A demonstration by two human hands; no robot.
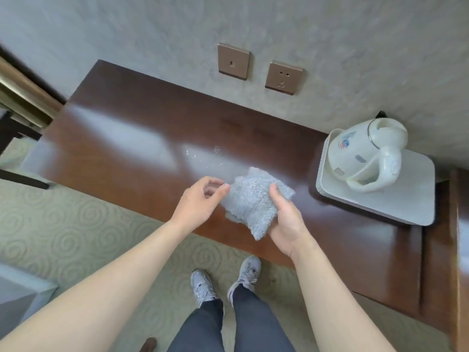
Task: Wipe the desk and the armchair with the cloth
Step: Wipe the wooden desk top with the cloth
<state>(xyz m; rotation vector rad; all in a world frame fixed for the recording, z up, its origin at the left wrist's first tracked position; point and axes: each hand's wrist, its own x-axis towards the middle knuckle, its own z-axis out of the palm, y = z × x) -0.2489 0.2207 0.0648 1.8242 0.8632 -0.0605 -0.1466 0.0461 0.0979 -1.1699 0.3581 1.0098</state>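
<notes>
Above the dark wooden surface [132,138], the right hand [285,222] grips the folded grey cloth [250,201] — thumb on top — while the left hand [200,201], fingers loosely curled, touches its left edge.

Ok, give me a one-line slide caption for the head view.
Right hand holds a grey cloth over the wooden desk; left hand open beside it.
</notes>
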